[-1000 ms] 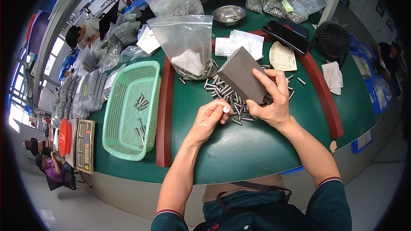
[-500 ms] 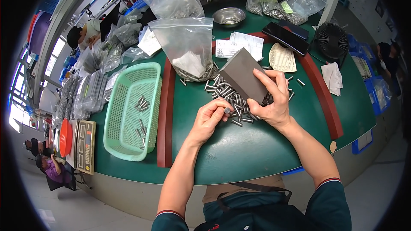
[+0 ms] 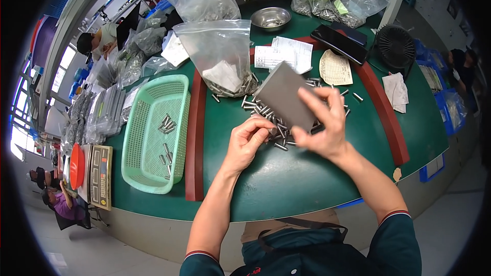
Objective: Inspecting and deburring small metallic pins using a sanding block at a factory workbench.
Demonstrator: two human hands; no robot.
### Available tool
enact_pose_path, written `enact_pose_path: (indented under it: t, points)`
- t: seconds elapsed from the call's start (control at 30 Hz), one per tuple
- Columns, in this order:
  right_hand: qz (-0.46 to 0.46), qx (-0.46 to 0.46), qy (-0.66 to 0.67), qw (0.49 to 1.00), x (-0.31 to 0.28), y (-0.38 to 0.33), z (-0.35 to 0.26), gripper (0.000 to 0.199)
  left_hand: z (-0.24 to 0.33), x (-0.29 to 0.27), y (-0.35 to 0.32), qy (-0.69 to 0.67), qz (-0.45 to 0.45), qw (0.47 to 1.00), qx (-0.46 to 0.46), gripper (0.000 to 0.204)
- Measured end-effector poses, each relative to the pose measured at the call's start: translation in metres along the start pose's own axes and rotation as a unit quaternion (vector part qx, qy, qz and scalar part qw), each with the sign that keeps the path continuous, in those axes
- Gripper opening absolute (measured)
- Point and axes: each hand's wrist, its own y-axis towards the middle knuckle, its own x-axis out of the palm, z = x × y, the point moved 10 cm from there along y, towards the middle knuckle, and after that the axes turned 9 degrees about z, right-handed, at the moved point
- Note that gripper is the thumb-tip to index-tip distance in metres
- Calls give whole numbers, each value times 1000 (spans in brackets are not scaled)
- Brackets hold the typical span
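Here, left hand (image 3: 248,143) pinching pin (image 3: 272,132), right hand (image 3: 322,128) tilting grey card (image 3: 284,94)

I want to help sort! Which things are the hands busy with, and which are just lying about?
In use: left hand pinching a metal pin; right hand holding the grey card; pile of pins; green basket with pins.

Lying about: steel bowl, black fan, phone, paper slips, calculator.
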Motion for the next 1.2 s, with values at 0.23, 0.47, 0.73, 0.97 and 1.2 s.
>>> enact_pose_path:
  t: [0.23, 0.47, 0.73, 0.97, 1.2]
  points:
    - [-22, 47, -32, 998, 6, 2, 10, 58, 8, 8, 2, -4, -4, 1000, -3, 12]
    - [-13, 84, -18, 996, -1, 3, 21, 62, -7, 13, 2, -186, -8, 979, -88, 18]
    - [-16, 96, -10, 995, 0, 1, 24, 62, -11, 15, 0, -183, -9, 977, -107, 21]
    - [-23, 94, -3, 995, 2, 0, 22, 62, -13, 14, -1, -190, -2, 975, -115, 22]
    - [-27, 92, -8, 995, 3, -1, 23, 62, -22, 13, -4, -162, 3, 976, -148, 21]
